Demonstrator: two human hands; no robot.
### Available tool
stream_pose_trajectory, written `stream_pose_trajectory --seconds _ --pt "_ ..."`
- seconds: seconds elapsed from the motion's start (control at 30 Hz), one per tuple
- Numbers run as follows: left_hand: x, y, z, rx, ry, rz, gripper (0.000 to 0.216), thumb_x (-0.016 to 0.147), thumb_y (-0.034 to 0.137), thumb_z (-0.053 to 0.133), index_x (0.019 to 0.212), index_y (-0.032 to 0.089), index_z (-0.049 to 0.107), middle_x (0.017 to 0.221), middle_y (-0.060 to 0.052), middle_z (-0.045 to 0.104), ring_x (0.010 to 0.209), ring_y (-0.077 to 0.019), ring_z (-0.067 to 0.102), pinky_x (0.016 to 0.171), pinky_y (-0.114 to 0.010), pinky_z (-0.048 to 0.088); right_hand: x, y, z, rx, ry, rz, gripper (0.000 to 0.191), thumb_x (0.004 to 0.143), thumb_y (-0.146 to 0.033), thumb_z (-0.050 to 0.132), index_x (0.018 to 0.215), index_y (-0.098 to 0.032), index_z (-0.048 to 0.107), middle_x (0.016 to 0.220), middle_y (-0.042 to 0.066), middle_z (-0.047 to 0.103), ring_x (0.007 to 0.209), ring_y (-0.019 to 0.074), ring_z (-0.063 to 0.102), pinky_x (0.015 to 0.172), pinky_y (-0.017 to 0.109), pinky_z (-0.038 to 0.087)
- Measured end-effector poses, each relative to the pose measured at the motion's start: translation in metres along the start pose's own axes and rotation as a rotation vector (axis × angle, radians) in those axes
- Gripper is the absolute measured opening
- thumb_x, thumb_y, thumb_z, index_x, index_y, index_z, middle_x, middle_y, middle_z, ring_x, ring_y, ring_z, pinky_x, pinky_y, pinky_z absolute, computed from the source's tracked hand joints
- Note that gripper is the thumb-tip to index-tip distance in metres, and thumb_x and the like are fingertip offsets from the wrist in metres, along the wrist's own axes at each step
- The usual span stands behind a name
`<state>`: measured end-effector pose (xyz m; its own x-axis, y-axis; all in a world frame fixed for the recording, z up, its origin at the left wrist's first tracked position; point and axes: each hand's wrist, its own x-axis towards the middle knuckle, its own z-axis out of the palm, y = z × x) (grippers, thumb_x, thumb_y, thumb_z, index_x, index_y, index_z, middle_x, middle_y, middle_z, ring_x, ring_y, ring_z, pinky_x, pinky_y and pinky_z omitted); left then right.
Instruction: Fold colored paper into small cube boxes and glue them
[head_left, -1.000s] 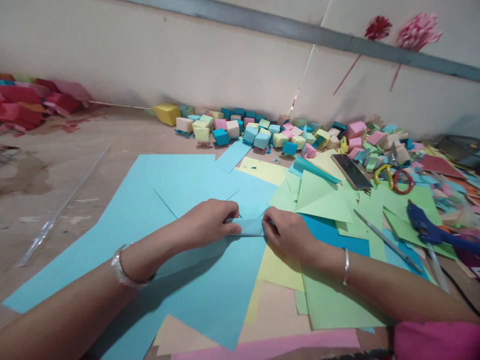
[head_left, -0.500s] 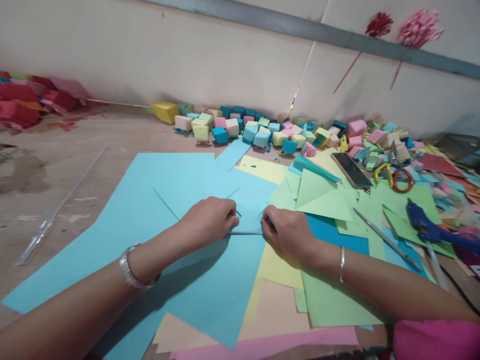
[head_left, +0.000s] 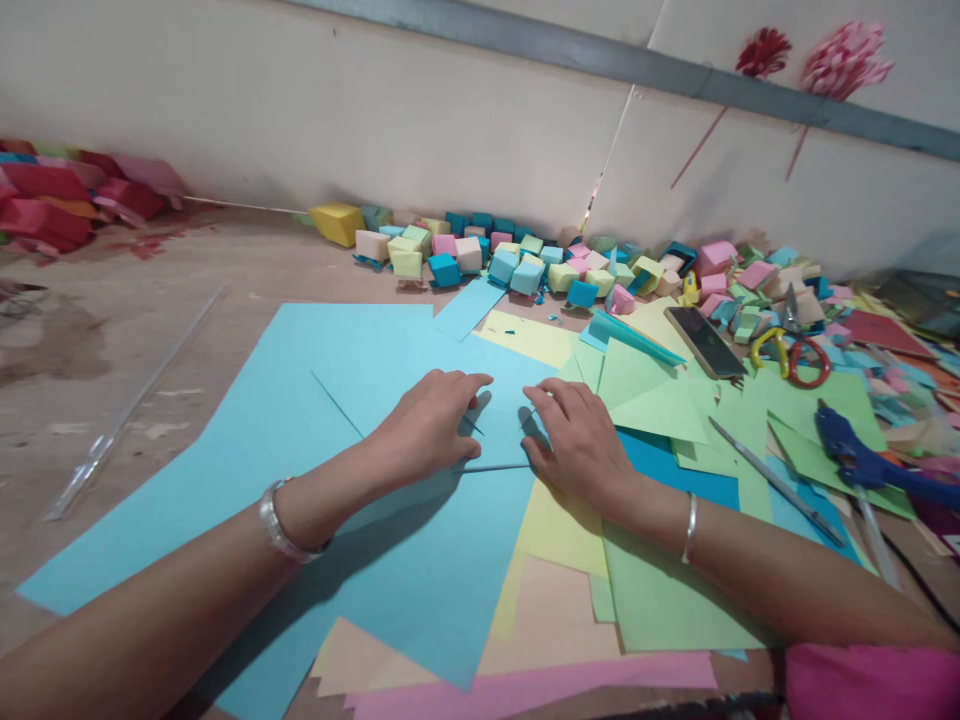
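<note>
Between my two hands lies a light blue piece of paper (head_left: 501, 440) with slits or creases and a straight lower edge, over a larger light blue sheet (head_left: 405, 560). My left hand (head_left: 435, 425) rests at the left of this piece, thumb at its lower edge and fingers stretched apart. At its right end is my right hand (head_left: 574, 430), thumb and fingers spread, the thumb near the lower edge. Neither hand pinches the paper. Parts of the piece under my left fingers are hidden.
Several small paper boxes (head_left: 525, 272) line the wall. To the right lie green paper sheets (head_left: 652, 385), a phone (head_left: 703, 340), scissors (head_left: 791, 350), a cutter knife (head_left: 776, 480) and a blue glue gun (head_left: 855, 450). A clear ruler or strip (head_left: 142, 395) lies left.
Both hands have let go of the paper's edge. Their fingers have opened and reach farther up over the sheet. The view has shifted slightly.
</note>
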<state>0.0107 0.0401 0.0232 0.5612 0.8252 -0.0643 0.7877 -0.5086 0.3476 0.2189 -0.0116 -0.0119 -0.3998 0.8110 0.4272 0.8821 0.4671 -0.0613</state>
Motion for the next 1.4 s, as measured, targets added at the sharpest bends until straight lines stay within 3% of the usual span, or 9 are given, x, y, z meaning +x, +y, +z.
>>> stream_pose_trajectory --seconds 0.17,0.3,0.47,0.8,0.9,1.03,1.13,1.23,1.4 --pt "0.004 0.003 -0.003 -0.023 -0.032 -0.045 0.037 0.061 0.025 0.075 0.096 0.019 0.064 0.085 -0.004 0.06 0.082 -0.0233 0.054 0.07 -0.032 0.039 0.003 0.004 0.0 0.099 -0.003 -0.069 0.048 0.083 -0.018 0.055 0.131 -0.013 0.048 0.122 0.013 0.061 0.115 0.028 0.047 0.089 0.041 0.038" --pt "0.0 0.003 -0.003 -0.047 -0.028 0.063 0.01 0.064 0.016 0.067 0.069 0.019 0.059 0.076 -0.002 0.058 0.076 -0.0196 0.051 0.065 -0.028 0.036 0.003 0.005 -0.003 0.134 0.081 -0.109 0.015 0.087 -0.012 0.053 0.096 -0.017 0.064 0.092 0.006 0.067 0.098 0.0213 0.054 0.083 0.036 0.036" --pt "-0.008 0.007 -0.005 0.033 -0.082 0.147 0.02 0.06 0.002 0.053 0.069 0.019 0.058 0.073 -0.002 0.06 0.076 -0.0193 0.052 0.062 -0.027 0.032 -0.003 0.004 -0.014 0.075 0.054 -0.365 0.026 0.09 -0.005 0.045 0.075 -0.016 0.062 0.081 0.005 0.065 0.087 0.0164 0.055 0.075 0.032 0.036" --pt "-0.014 0.01 -0.01 0.036 -0.091 0.132 0.025 0.064 0.001 0.045 0.075 0.019 0.06 0.076 -0.004 0.061 0.071 -0.0191 0.055 0.06 -0.028 0.037 -0.015 -0.002 -0.021 -0.091 -0.004 -0.499 0.02 0.09 -0.008 0.046 0.099 -0.01 0.064 0.094 0.015 0.068 0.081 0.0204 0.06 0.067 0.035 0.042" --pt "-0.008 0.009 -0.016 -0.232 0.044 -0.003 0.021 0.075 0.012 0.048 0.087 0.019 0.064 0.091 -0.006 0.066 0.085 -0.0213 0.06 0.075 -0.033 0.045 -0.012 0.007 -0.021 -0.112 0.081 -0.389 0.021 0.09 -0.008 0.045 0.093 -0.014 0.065 0.084 0.009 0.07 0.071 0.0172 0.06 0.062 0.033 0.041" --pt "-0.004 0.021 -0.022 -0.995 0.392 -0.262 0.039 0.086 0.039 0.05 0.119 0.018 0.054 0.122 -0.01 0.061 0.11 -0.0224 0.058 0.093 -0.038 0.047 0.004 0.023 -0.036 -0.16 0.268 -0.186 0.02 0.091 -0.012 0.046 0.093 -0.017 0.065 0.079 0.005 0.071 0.069 0.0152 0.061 0.061 0.031 0.041" --pt "-0.01 0.04 -0.017 -1.413 0.317 -0.276 0.051 0.083 0.042 0.061 0.125 0.014 0.049 0.128 -0.014 0.058 0.118 -0.0225 0.054 0.101 -0.038 0.043 0.02 0.02 -0.05 -0.253 0.36 -0.233 0.019 0.091 -0.013 0.048 0.101 -0.014 0.064 0.086 0.008 0.072 0.075 0.0173 0.063 0.066 0.033 0.043" --pt "-0.018 0.058 -0.008 -1.598 0.139 -0.075 0.042 0.085 0.04 0.061 0.118 0.016 0.054 0.128 -0.013 0.059 0.118 -0.0226 0.055 0.103 -0.038 0.042 0.031 -0.002 -0.05 -0.3 0.375 -0.383 0.021 0.089 -0.011 0.051 0.105 -0.008 0.063 0.097 0.017 0.071 0.083 0.0225 0.064 0.068 0.037 0.045" --pt "-0.023 0.063 -0.009 -1.667 0.415 -0.181 0.036 0.088 0.034 0.056 0.12 0.019 0.048 0.128 -0.013 0.06 0.118 -0.0207 0.056 0.105 -0.037 0.041 0.04 -0.047 -0.026 -0.245 0.445 -0.44 0.024 0.089 -0.009 0.048 0.108 -0.006 0.063 0.106 0.022 0.068 0.09 0.0261 0.063 0.066 0.039 0.046"
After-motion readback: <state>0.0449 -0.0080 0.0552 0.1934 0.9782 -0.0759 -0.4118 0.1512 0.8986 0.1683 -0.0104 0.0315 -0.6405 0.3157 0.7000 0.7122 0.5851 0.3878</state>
